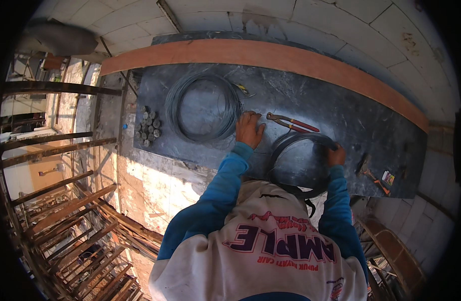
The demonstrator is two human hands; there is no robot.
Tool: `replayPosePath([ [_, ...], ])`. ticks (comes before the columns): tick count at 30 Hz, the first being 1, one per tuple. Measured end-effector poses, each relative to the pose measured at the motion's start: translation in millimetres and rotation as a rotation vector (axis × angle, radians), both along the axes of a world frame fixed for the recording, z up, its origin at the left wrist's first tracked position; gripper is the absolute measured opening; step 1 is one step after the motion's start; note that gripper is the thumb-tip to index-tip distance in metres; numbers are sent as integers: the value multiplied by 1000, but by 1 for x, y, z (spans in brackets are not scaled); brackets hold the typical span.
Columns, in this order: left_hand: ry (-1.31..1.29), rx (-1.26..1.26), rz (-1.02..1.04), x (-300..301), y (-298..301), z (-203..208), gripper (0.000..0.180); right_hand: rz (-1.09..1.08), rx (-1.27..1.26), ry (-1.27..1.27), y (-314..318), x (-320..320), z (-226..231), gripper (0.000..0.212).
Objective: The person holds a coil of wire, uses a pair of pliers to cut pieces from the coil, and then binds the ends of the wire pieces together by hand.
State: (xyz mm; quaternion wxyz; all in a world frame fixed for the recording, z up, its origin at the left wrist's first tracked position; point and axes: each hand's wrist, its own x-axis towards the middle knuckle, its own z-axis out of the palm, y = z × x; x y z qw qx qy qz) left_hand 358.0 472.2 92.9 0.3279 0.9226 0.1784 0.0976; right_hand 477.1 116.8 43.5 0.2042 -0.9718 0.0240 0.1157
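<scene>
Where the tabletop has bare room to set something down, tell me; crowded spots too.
A wide bare patch of tabletop lies between the pliers, the reddish-brown board and the orange-handled tool. A second is inside the left coil. It is crowded mid-table, where the left hand, left coil, pliers and right coil bunch together.

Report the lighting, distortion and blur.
Head view: the reddish-brown board bows into an arc, and the picture's rim goes black; head view: sunlight nearly washes out the floor at left, while the dark tabletop is shaded, with a pale sheen; head view: the grey shape at upper left looks blurred.
</scene>
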Motion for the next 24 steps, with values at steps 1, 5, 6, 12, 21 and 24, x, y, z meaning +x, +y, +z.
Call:
replayPosePath([
  [1,55,69,16,-10,14,-10,40,-20,11,27,-7,4,-7,40],
  [5,158,130,-10,-29,38,-9,43,-71,13,58,-24,3,-27,43],
  [6,165,200,-37,-33,40,-10,44,-71,-1,46,-22,2,-27,44],
  [12,192,299,-117,-46,56,-23,39,-112,11,50,-13,-2,-12,40],
  [21,46,175,-100,-61,84,-51,31,-347,-153,63,-58,-2,-12,59],
  [24,87,211,-94,-57,73,-32,32,-334,-184,84,-75,3,-28,69],
])
